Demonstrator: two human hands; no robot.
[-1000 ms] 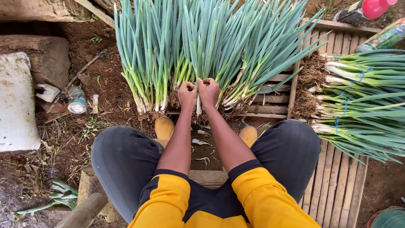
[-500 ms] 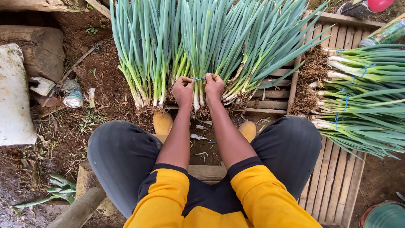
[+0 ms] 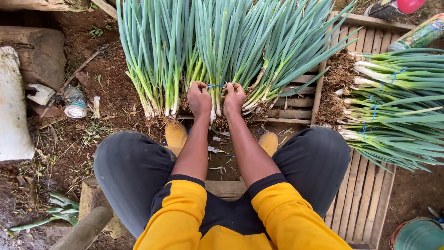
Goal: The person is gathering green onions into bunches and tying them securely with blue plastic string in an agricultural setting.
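A row of green onions (image 3: 217,51) lies with white roots toward me and long green leaves pointing away. My left hand (image 3: 199,98) and my right hand (image 3: 234,97) grip one small bunch of green onions (image 3: 216,95) between them, near its roots. A thin blue tie (image 3: 215,85) stretches between the two hands across that bunch. Both fists are closed on the tie ends and the stalks.
Tied bundles of green onions (image 3: 397,106) are stacked on a wooden slat pallet (image 3: 365,194) at the right. A crushed can (image 3: 74,103) and scraps lie on the soil at the left, beside a white slab (image 3: 11,106). Yellow boots (image 3: 175,135) show between my knees.
The two hands have moved slightly apart, drawing the blue tie taut across the bunch. The view has shifted a little closer to the onions.
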